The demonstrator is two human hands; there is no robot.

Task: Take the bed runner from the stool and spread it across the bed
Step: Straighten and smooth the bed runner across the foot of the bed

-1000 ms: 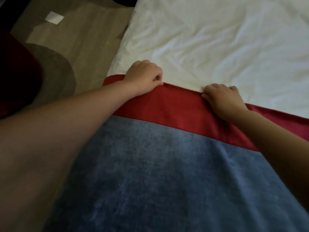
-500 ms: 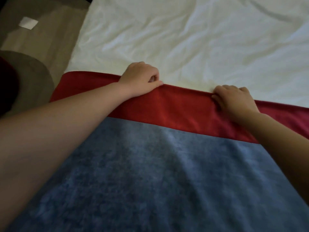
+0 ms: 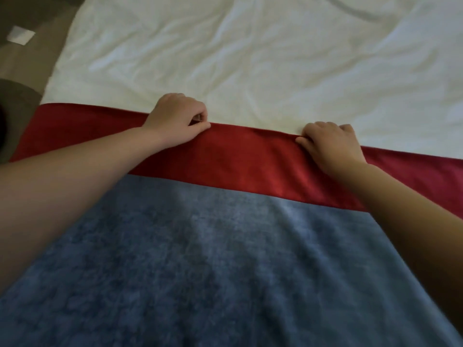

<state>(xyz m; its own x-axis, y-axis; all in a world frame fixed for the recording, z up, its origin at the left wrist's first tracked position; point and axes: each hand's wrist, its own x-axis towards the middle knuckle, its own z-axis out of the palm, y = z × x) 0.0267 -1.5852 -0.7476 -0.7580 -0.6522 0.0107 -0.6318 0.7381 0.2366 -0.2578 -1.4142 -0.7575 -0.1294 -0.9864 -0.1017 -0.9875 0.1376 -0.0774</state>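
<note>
The wrinkled white bed sheet [image 3: 250, 58] is lying under the blue plush bed runner with a red satin border [image 3: 238, 161], now reaching further leftward, so spreading is progressing. The left hand [image 3: 178, 118] and right hand [image 3: 330, 144] are pinching its far edge. The stool is seemingly lying outside view.

bed [image 3: 250, 58]: big, with a white wrinkly sheet on top
runner [image 3: 225, 246]: lies flat on the bed, blue with a red band along its far edge
floor [image 3: 22, 68]: brown, left of the bed
paper [image 3: 21, 36]: small white square on the floor
</note>
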